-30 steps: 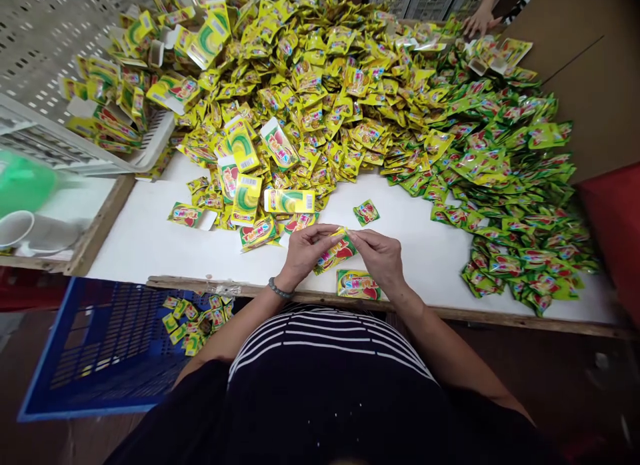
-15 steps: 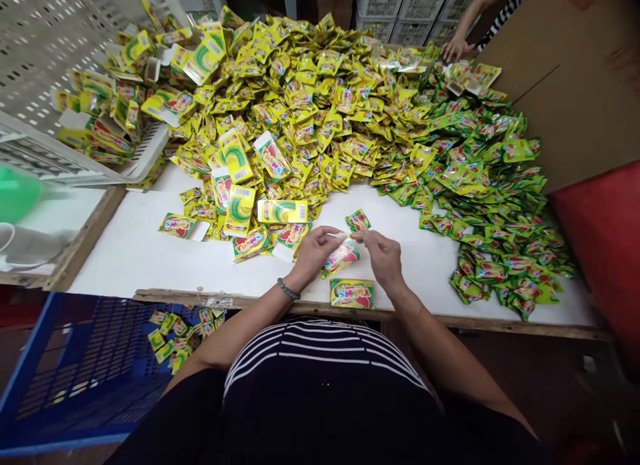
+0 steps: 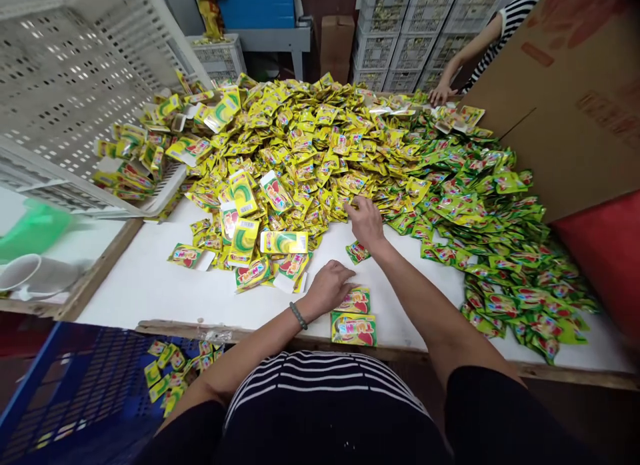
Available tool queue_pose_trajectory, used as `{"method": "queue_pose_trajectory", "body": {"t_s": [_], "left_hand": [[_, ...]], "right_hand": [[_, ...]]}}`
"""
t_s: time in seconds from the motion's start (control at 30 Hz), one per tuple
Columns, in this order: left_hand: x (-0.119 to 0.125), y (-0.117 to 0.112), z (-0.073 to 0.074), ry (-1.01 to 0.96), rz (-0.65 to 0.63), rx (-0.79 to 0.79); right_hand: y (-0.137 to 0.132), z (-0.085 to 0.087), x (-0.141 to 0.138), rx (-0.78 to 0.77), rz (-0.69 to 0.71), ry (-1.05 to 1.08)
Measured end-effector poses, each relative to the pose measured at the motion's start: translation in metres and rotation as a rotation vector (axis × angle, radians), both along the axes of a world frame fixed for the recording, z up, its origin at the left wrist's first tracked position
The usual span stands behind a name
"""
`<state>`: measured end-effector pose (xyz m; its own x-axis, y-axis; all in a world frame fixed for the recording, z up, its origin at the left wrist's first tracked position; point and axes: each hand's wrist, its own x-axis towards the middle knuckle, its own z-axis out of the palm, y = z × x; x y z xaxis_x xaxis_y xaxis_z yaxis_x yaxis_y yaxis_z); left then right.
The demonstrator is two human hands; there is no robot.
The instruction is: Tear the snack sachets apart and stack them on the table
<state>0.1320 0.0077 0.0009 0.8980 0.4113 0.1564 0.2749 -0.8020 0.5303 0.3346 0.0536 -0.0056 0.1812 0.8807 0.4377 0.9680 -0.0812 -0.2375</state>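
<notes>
A big heap of small yellow sachets (image 3: 320,145) covers the white table (image 3: 150,285), with green sachets (image 3: 490,212) piled to its right. My right hand (image 3: 365,222) reaches forward to the near edge of the yellow heap, fingers curled on the sachets there. My left hand (image 3: 330,285) rests near the table's front edge, fingers bent over a yellow carton (image 3: 356,300). A second carton (image 3: 353,329) lies flat just in front of it. One loose sachet (image 3: 357,252) lies between my hands.
A tilted white perforated crate (image 3: 75,105) spills cartons at left. Several flat cartons (image 3: 280,242) lie loose by the heap. A blue crate (image 3: 75,392) with sachets sits below the table. A cardboard sheet (image 3: 565,118) stands right. Another person's hand (image 3: 441,93) works at the far side.
My hands held one carton together near my body; now they have parted. The right hand has reached forward to the heap, the left has lowered the carton onto the table. The view tilted up.
</notes>
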Motion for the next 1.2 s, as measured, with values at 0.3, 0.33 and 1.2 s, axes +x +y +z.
{"method": "queue_pose_trajectory", "body": {"t_s": [0.3,0.33,1.2], "left_hand": [[-0.075,0.018,0.032,0.452,0.739,0.279],[-0.076,0.017,0.032,0.484,0.728,0.258],[-0.028,0.029,0.049,-0.151,0.448,-0.790]], "right_hand": [[-0.012,0.010,0.023,0.099,0.067,0.576],[-0.020,0.006,0.023,0.047,0.028,0.736],[-0.107,-0.027,-0.027,-0.092,-0.104,1.331]]}}
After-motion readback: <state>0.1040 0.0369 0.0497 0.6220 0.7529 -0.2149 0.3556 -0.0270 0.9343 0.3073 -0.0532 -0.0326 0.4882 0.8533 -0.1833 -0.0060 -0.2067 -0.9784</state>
